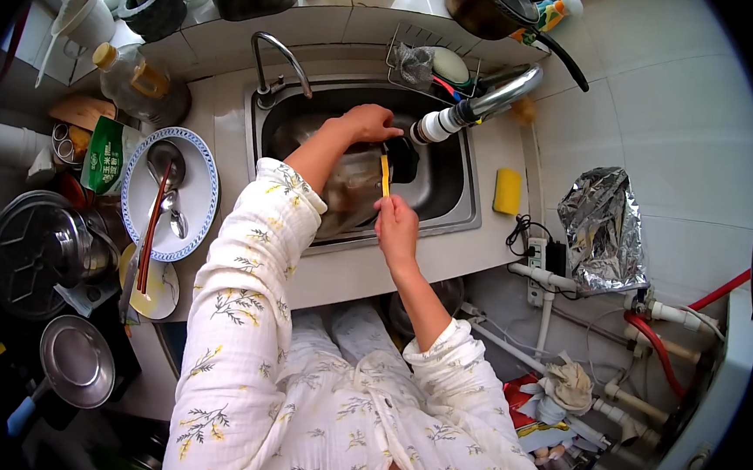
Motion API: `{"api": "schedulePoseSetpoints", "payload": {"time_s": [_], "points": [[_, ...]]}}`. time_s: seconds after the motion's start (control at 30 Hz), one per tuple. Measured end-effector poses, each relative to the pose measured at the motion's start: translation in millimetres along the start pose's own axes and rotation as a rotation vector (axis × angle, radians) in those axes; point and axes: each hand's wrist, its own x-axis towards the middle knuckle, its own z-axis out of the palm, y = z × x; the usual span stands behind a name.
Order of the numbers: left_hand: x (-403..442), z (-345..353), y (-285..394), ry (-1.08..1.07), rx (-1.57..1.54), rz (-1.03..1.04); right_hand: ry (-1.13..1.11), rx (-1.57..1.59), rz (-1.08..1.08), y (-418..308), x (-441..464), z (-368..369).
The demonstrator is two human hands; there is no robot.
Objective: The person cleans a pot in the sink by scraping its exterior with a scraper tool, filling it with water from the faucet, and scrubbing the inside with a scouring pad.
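My right hand (397, 228) is closed around a thin yellow-handled tool (386, 176), which points away from me over the sink (449, 214). The tool's working end is hard to make out against the dark area beside it. Farther back over the sink, my left hand (368, 124) has its fingers bent downward and together. Whatever it grips, if anything, is hidden beneath the fingers. Below my left forearm lies a large, brownish, see-through thing (345, 185) in the basin; its kind is unclear.
A curved faucet (281, 45) rises at the sink's back left, and a thick pipe (473, 106) reaches over its right side. A yellow sponge (508, 191) lies right of the sink. To the left stands a blue-rimmed bowl (132, 187) with a ladle, spoon and chopsticks.
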Motion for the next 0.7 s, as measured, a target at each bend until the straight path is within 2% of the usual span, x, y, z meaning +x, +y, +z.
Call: {"api": "schedulePoseSetpoints", "payload": {"time_s": [0.07, 0.27, 0.4, 0.6, 0.7], "points": [[-1.4, 3.1, -2.8, 0.023, -0.004, 0.038, 0.012, -0.07, -0.084, -2.7, 17.6, 4.7], [2.1, 6.5, -10.6, -0.003, -0.061, 0.128, 0.008, -0.069, 0.001, 26.4, -7.7, -15.6], [3.0, 4.6, -13.7, -0.011, -0.063, 0.133, 0.022, -0.056, -0.092, -2.4, 21.3, 2.6], [9.3, 5.4, -24.5, 0.024, -0.126, 0.144, 0.098, -0.211, -0.066, 8.5, -6.3, -5.5], [10.2, 6.6, -26.0, 0.054, -0.12, 0.133, 0.114, -0.193, -0.131, 8.3, 13.7, 8.3]]}}
